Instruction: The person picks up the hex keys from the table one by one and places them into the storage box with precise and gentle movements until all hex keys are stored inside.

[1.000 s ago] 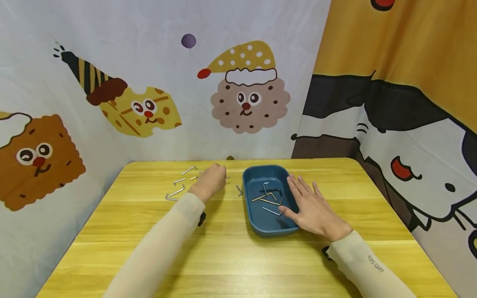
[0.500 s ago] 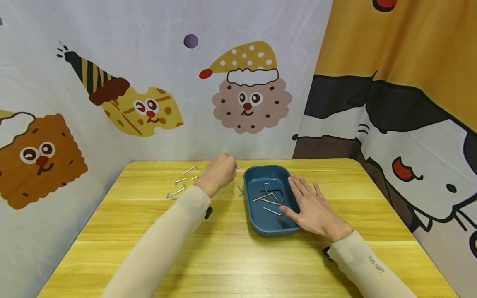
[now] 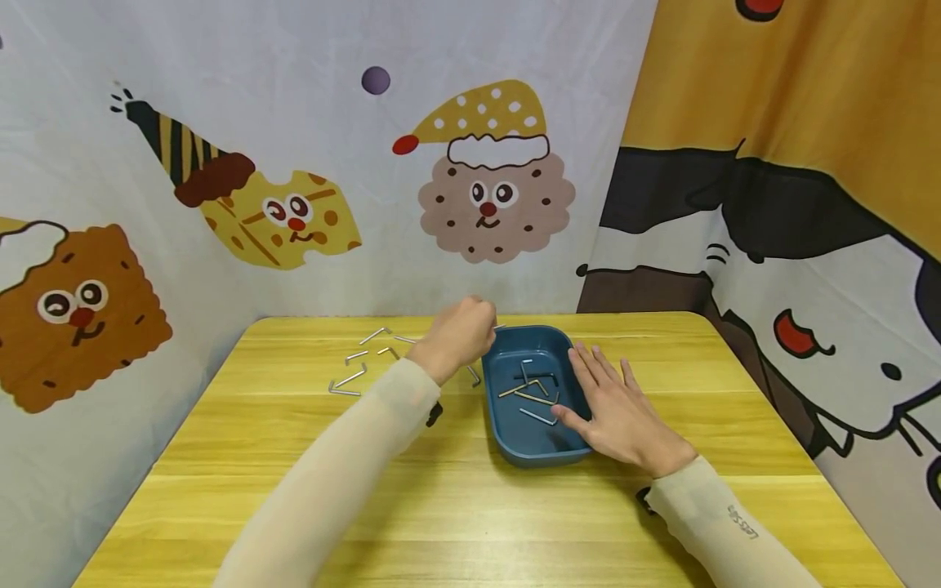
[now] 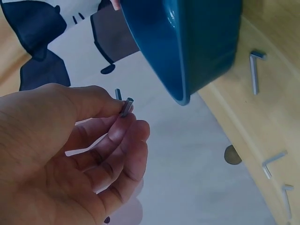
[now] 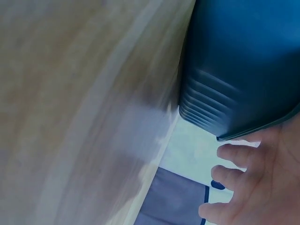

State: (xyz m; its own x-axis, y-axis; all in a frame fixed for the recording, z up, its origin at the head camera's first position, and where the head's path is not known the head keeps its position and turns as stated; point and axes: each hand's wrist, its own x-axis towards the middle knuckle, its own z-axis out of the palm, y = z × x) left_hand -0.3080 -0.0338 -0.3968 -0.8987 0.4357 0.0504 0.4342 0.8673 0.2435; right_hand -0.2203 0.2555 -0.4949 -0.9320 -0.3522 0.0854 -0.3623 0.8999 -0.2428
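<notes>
My left hand [image 3: 457, 336] is at the left rim of a dark blue plastic bin [image 3: 540, 459] and pinches a small silver hex key [image 4: 126, 107] between thumb and fingertips. In the head view only a short end of that key shows past the hand. My right hand [image 3: 617, 412] rests on the bin's right rim with fingers straight and spread, thumb reaching over the inside. Several hex keys lie loose on the bin's floor, among them a silver one [image 3: 537, 416], brass-coloured ones and a black one.
Left of the bin, several silver hex keys [image 3: 350, 380] lie scattered on the wooden table [image 3: 441, 506]. One hex key [image 3: 474, 376] lies close beside the bin's left wall. A printed curtain [image 3: 294, 122] hangs behind the table's back edge.
My left hand has moved right, from above the scattered hex keys to the bin's left rim, carrying the pinched hex key. The right hand and the bin stay where they were.
</notes>
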